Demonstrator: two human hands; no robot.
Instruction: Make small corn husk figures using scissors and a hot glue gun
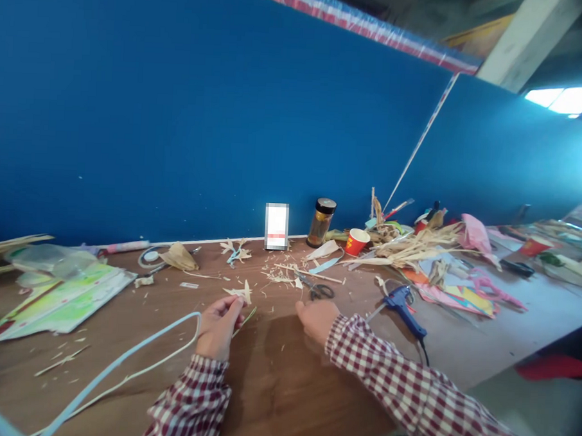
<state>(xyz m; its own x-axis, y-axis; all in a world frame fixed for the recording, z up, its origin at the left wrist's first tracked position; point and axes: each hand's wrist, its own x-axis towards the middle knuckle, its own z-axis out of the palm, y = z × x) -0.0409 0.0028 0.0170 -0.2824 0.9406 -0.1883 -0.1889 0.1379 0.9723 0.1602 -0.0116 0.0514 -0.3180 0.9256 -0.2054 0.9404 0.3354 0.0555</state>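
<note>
My left hand [219, 325] is closed in a pinch on a small piece of pale dried leaf [242, 294], with a thin green strip [247, 319] poking out beside the fingers. A long light-blue strip [120, 363] loops from that hand down toward the lower left. My right hand [317, 319] rests closed on the brown table [284, 378], just in front of a pair of black scissors [319, 290]; whether it holds anything is hidden. Both arms wear red-and-white checked sleeves.
A blue glue gun [403, 308] lies right of my right hand. A red paper cup [356, 241], a glass jar [321, 222] and dried husks [415, 246] stand by the blue wall. Coloured papers [60, 298] lie at the left, leaf scraps [281, 275] mid-table.
</note>
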